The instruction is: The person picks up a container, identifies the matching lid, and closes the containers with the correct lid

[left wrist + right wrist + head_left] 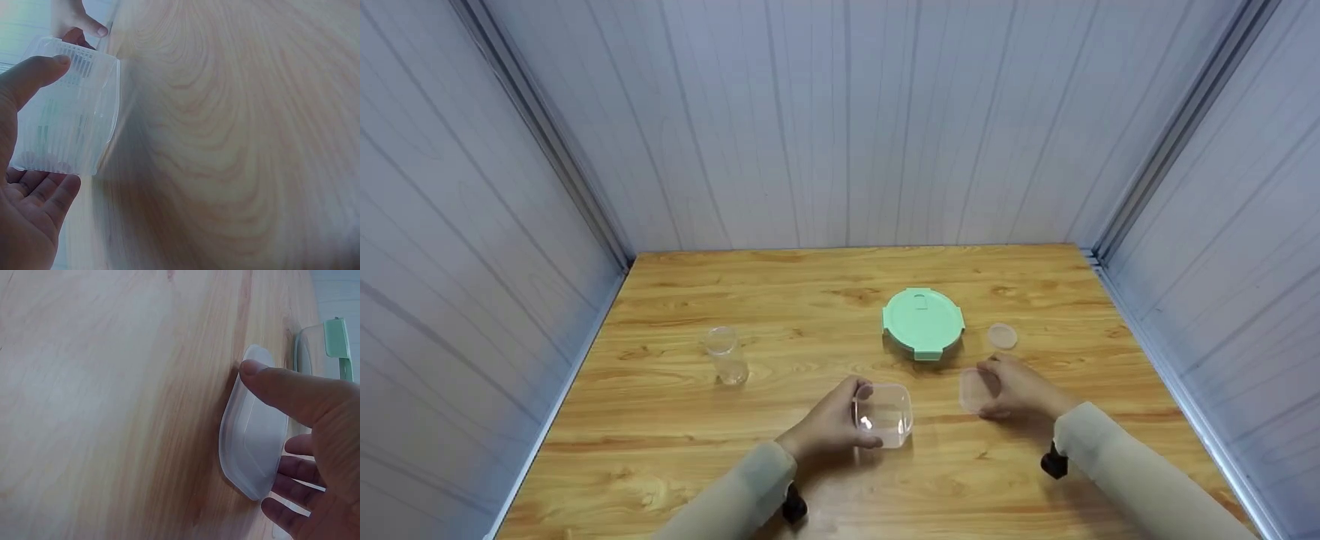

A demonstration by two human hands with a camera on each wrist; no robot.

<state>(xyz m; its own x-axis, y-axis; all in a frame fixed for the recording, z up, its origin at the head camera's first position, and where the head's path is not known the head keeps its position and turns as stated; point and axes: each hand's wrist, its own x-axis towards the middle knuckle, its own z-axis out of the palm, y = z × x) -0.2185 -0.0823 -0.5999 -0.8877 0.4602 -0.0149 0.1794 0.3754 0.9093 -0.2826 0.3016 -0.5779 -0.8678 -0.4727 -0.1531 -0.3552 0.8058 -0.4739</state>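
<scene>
Left hand [832,421]: I see thumb and fingers parted a container's width, gripping a clear square container [886,412] by its sides, below frame centre in head view. Right hand [1020,386]: thumb and fingers spread across a translucent square lid [971,390], holding its edges, lower right. Further out: green-lidded bowl [922,322] right of centre, small round disc [1002,336] beside it, clear cylinder [727,358] left; those three on wooden tabletop [660,450].
</scene>
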